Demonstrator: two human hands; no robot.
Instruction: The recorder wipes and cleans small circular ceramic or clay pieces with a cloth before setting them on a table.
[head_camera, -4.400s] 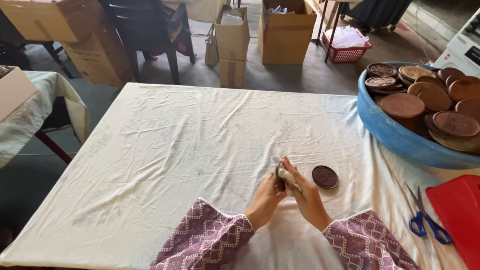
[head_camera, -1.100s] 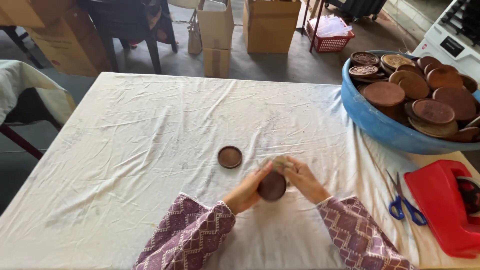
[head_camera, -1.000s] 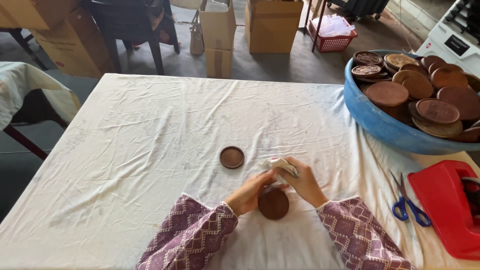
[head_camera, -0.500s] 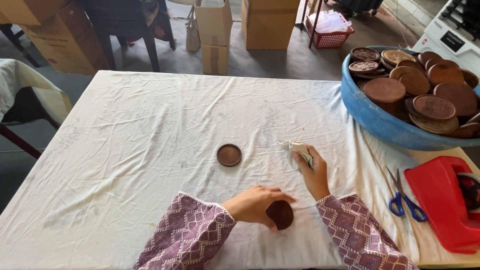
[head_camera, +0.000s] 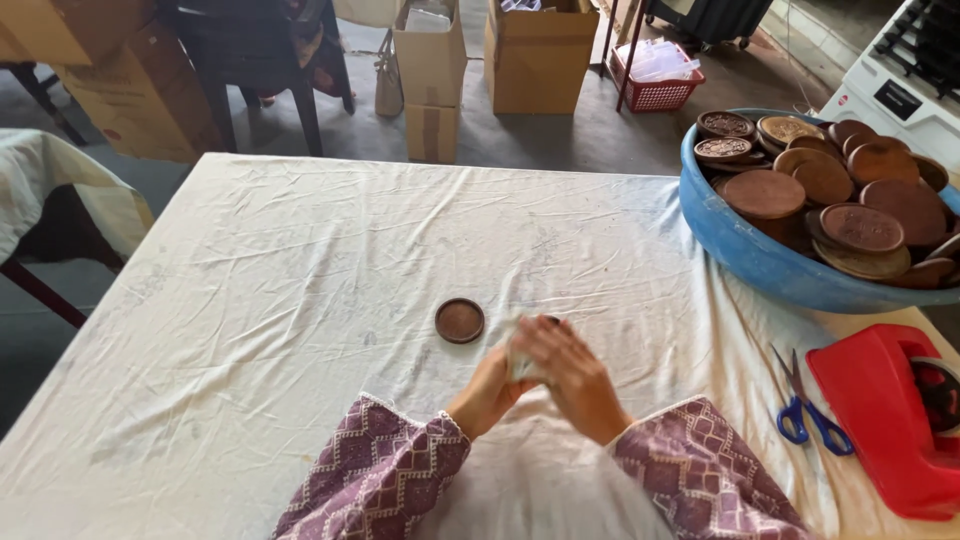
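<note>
Single view, head-mounted, looking down and forward over a table (head_camera: 250, 300) draped in white cloth. Near edge cut off at the bottom of frame; far edge crossing the upper third, with floor, boxes (head_camera: 540, 55) and a chair (head_camera: 260, 70) beyond. Close range: left hand (head_camera: 490, 392) and right hand (head_camera: 570, 375) low and central, patterned sleeves entering from the bottom edge. Tilt steep enough to see the tabletop nearly in plan, slightly foreshortened toward the far side. Right margin clipping a blue tub (head_camera: 760, 255) and a red dispenser (head_camera: 880, 420); left margin reaching another draped table (head_camera: 50, 190). No second view, hence no shared field.
</note>
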